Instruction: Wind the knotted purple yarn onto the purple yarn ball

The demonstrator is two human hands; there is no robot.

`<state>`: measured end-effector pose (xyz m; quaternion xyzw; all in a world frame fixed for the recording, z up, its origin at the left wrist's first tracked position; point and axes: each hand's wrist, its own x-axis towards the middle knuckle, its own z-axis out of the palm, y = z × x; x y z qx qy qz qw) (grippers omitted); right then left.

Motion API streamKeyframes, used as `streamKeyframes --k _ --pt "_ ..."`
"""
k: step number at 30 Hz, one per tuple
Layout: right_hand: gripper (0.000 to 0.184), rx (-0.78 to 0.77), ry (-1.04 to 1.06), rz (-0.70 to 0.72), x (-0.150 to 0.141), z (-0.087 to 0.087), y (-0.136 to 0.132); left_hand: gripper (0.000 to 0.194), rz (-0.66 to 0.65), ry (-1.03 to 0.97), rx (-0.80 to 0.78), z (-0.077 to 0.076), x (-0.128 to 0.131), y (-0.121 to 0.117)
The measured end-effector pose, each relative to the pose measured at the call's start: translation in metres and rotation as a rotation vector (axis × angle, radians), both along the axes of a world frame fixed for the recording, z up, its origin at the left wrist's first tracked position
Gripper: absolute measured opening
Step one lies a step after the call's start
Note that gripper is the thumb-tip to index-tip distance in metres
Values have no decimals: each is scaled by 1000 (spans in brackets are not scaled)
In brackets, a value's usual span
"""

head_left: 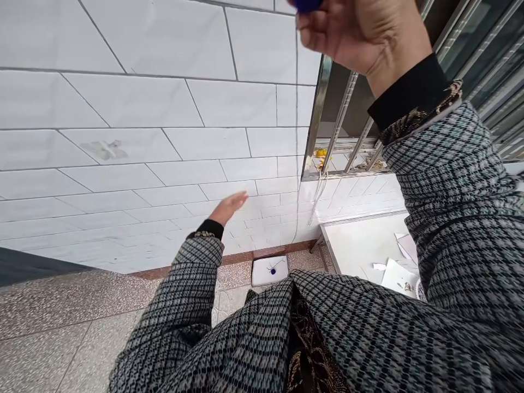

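My right hand point(347, 33) is raised at the top edge of the view, its fingers closed on a dark blue object point(307, 4). The frame cuts most of that object off, so its kind does not show. Just below it a thin dark string point(297, 136) runs down along the white tiled wall point(151, 101) towards the floor; whether it joins the blue object is unclear. Lower down, my left hand point(231, 206) reaches out near the wall with fingers stretched, slightly blurred, holding nothing visible.
On the floor by the wall, a white box point(262, 271) bears a small dark blue thing point(273, 271) with thin strands. A metal-barred window point(347, 114) is at right. Below it stands a white table point(356, 243) with papers point(399, 275). A white cord point(317, 196) hangs from the bars.
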<state>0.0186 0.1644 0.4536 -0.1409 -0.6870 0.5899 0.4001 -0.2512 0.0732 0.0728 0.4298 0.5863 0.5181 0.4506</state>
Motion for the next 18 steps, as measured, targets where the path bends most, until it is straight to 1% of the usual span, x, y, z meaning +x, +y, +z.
streamKeyframes --k 1,3,5,6,7,8,9,10,11,13,15,18 --pt "38 12 -47 26 -4 -2 -3 85 -52 40 132 28 5 7" --pt "28 37 -87 73 -10 -6 -6 79 -94 44 383 89 20 18" --pt "18 53 -100 100 -14 -11 -8 71 -148 5 567 150 37 23" --pt "16 64 -109 104 -16 -13 -9 65 -186 -20 626 177 45 25" --pt "14 77 -116 111 -18 -16 -10 58 -221 -52 685 200 53 26" --pt "12 90 -120 126 -20 -18 -11 48 -233 -91 720 220 60 28" --pt "11 107 -128 140 -21 -21 -12 40 -247 -132 728 235 66 30" --pt "9 122 -136 147 -21 -23 -14 32 -247 -164 734 246 71 32" --pt "7 132 -144 150 -22 -25 -15 25 -235 -185 738 253 74 34" --pt "3 129 -146 139 -21 -30 -16 18 -209 -189 752 260 78 38" --pt "3 103 -143 128 -19 -33 -14 18 -199 -184 766 258 79 42" --pt "5 63 -119 97 -18 -32 -6 17 -221 -174 729 250 76 45"
